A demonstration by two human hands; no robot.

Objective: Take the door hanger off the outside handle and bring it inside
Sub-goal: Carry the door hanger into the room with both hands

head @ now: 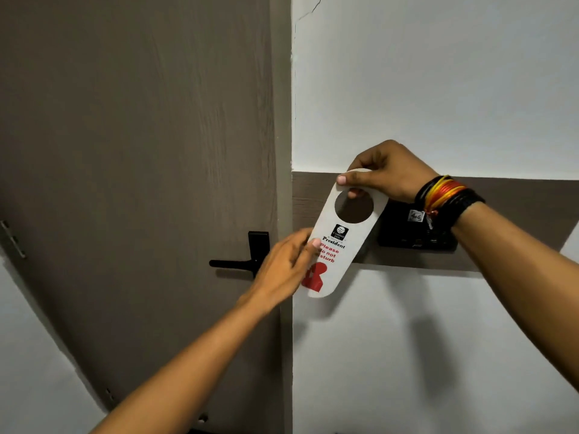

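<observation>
A white card door hanger (346, 242) with a round hole, a black logo and red "Please do not disturb" print hangs tilted in the air in front of the wall. My right hand (387, 177) pinches its top rim above the hole. My left hand (286, 266) grips its lower left edge, thumb on the print. The hanger is off the black lever handle (233, 264), which sits on the brown door (141, 151) just left of my left hand.
A door frame edge (283, 120) runs vertically through the middle. To its right is a white wall (438, 73) with a brown band holding a black key-card box (407, 233). My right wrist wears several coloured bands (448, 195).
</observation>
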